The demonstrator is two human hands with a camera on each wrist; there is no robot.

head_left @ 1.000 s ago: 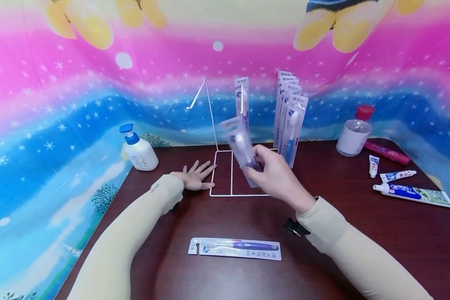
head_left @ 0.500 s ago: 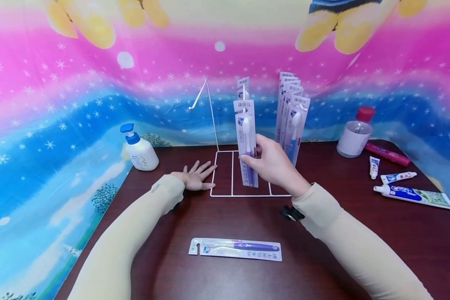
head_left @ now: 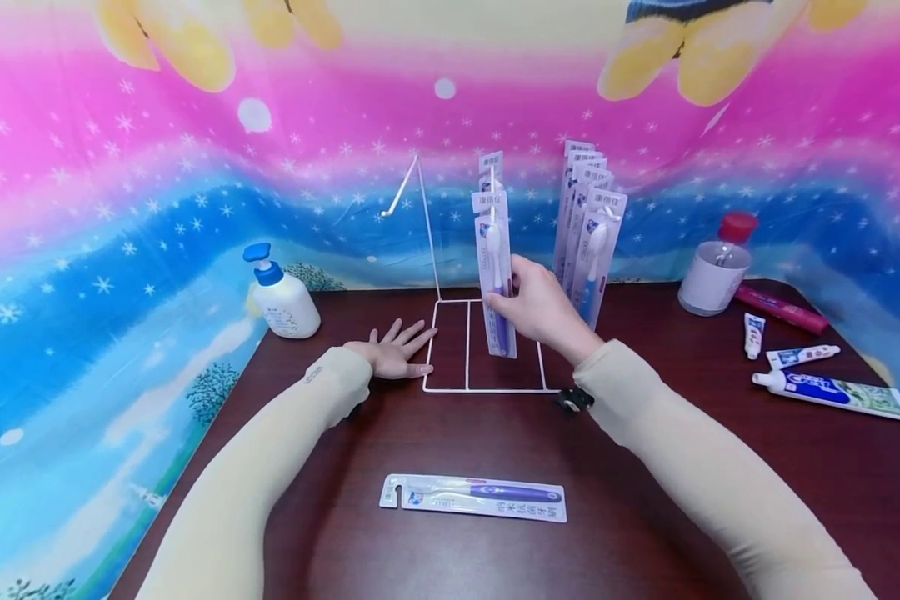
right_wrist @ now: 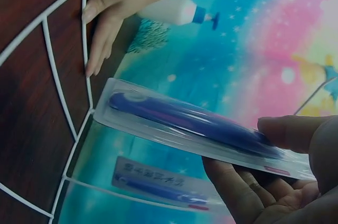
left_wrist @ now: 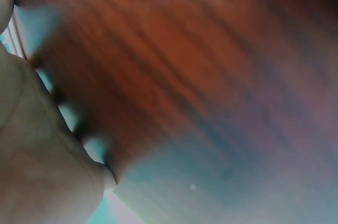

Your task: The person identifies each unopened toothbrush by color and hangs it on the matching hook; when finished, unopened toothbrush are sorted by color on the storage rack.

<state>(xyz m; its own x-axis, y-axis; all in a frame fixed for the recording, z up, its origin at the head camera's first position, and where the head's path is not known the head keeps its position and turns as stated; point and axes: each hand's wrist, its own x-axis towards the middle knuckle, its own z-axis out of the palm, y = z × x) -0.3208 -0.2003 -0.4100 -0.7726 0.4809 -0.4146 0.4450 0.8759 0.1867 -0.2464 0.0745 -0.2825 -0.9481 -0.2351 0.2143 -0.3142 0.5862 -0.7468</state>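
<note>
My right hand [head_left: 543, 304] pinches a packaged purple toothbrush [head_left: 497, 250] between thumb and fingers. The pack stands almost upright at the middle hook of a white wire rack [head_left: 468, 346], its hole level with the hook's tip. Behind it, another packaged toothbrush [head_left: 491, 160] hangs on that hook. Up close in the right wrist view, the thumb lies on the clear blister over the purple handle [right_wrist: 185, 121]. My left hand [head_left: 399, 354] lies spread on the table, fingertips at the rack's left base wire. The left wrist view shows mostly blurred tabletop beside the palm [left_wrist: 47, 155].
Several packaged toothbrushes [head_left: 596, 250] hang on the right hook; the left hook [head_left: 399, 187] is bare. A purple toothbrush pack [head_left: 480, 498] lies in front. At left stands a pump bottle [head_left: 285, 304]; at right, a red-capped bottle [head_left: 715, 275] and toothpaste tubes [head_left: 832, 392].
The pack in my right hand has gone from tilted to upright, and has moved back and slightly up at the middle hook. My left hand has stayed in place.
</note>
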